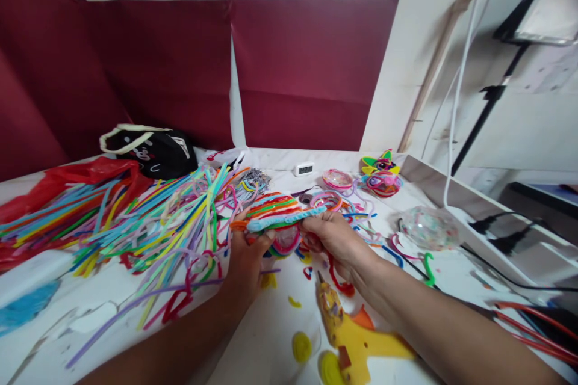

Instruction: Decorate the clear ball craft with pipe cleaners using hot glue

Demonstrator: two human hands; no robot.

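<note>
Between both hands is a craft piece (275, 209) made of striped pipe cleaners in orange, red, green and white, with a light blue edge. A round pink-rimmed part shows beneath it. My left hand (247, 252) grips its left end, thumb in front. At the right, my right hand (332, 234) pinches the end of the light blue edge. The undersides of the fingers are hidden. Below the hands a yellow glue gun (356, 337) lies on the white table (253, 337), its nozzle pointing up toward my right hand. Yellow coiled discs (301, 346) lie beside it.
Loose pipe cleaners (180, 216) spread over the left side, some in a red bag (99, 174). A black pouch (167, 153) and a small digital clock (304, 169) stand at the back. Finished-looking colourful crafts (382, 174), a clear plastic piece (428, 227) and cables (497, 280) lie right.
</note>
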